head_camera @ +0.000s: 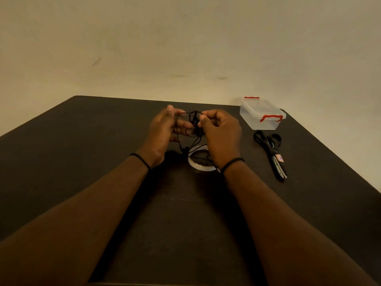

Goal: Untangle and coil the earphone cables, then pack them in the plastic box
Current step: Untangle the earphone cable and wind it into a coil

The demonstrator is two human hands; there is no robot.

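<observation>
Above the tape roll [199, 162], the right hand [221, 135] pinches the tangled earphone cable [193, 124]; the left hand [162, 133] has straight fingers with cable looped over them. The plastic box [261, 116] stands right of the roll, near the desk [82, 162] far edge.

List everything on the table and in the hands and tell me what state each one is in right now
earphone cable: still tangled, held up between both hands, strands hanging down
left hand: fingers straight, cable draped over them
right hand: pinches the cable at the knot
plastic box: lid on, red clips down, nothing visible inside
scissors: blades closed, lying flat
tape roll: flat on the table under the hands, cable strands across it
</observation>
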